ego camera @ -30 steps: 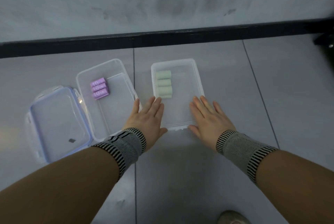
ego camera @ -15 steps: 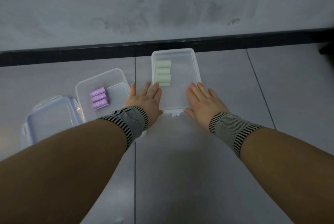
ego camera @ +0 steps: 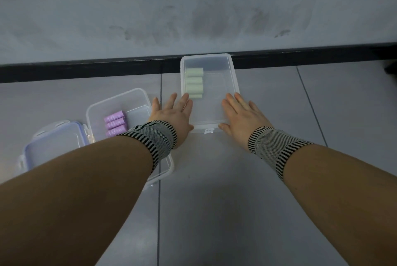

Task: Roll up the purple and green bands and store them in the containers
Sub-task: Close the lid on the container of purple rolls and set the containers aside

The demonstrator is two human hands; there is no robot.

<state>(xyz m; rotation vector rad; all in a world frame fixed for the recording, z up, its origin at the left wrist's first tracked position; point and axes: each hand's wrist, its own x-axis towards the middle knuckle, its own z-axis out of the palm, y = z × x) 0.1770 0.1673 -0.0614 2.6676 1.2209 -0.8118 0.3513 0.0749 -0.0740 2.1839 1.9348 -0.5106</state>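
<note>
The clear, rectangular plastic container with the lid on it (ego camera: 227, 85) lay directly ahead of both hands, its long axis running near to far, its far end touching or nearly touching the black skirting strip (ego camera: 86, 70) at the foot of the scuffed pale wall (ego camera: 193, 8). The left hand (ego camera: 171, 115) lay flat against the container's near-left corner, fingers straight and together, gripping nothing. The right hand (ego camera: 240, 117) rested flat on the near-right part of the lid, fingers straight and slightly spread, also gripping nothing. Both hands were about equally close to it, one on each side of its near end.

Through the cloudy lid showed the four pale green rolled bands (ego camera: 194, 83), soft-looking short cylinders stacked side by side along the left wall, their axes running left to right.

To the near left, partly hidden by the left forearm, sat the second clear plastic container (ego camera: 133, 98), open, with rounded corners. In it lay the three lilac rolled bands (ego camera: 116, 125) printed with white figures, side by side. Further left lay the clear lid with bluish clip edges (ego camera: 53, 143), flat on the smooth grey floor tiles (ego camera: 257, 201).

By my judgement the rolling was done and the green set stored; the open container lay nearer the left hand, so closing it seemed the step remaining. Each wrist wore a knitted grey wristband with black stripes (ego camera: 272, 147).
</note>
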